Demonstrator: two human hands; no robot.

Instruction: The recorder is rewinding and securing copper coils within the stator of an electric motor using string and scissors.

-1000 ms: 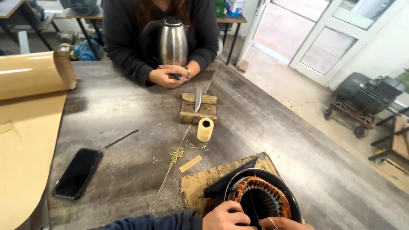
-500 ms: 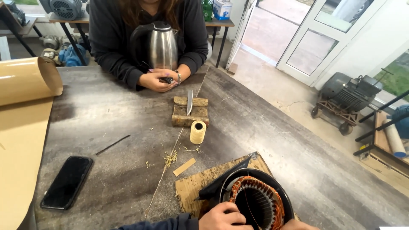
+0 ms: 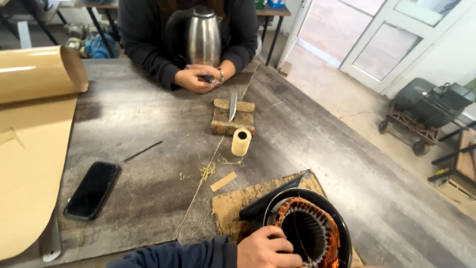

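Beside the stator (image 3: pixel 310 231) (left hand (image 3: pixel 265 248) gripping its rim) lies cardboard (image 3: pixel 233 208); twine spool (image 3: pixel 241 142) beyond.

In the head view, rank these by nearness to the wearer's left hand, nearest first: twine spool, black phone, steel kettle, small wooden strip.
From the left hand on the stator's rim:
1. Small wooden strip, just beyond it on the table.
2. Twine spool, farther up, mid-table.
3. Black phone, far off to the left.
4. Steel kettle, at the far edge.

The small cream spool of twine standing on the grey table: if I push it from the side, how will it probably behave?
The small cream spool of twine stands upright on its flat end, so it likely slides or tips. Once tipped, its round shape would probably roll. It looks light, and its loose thread trailing across the grey table may drag along.
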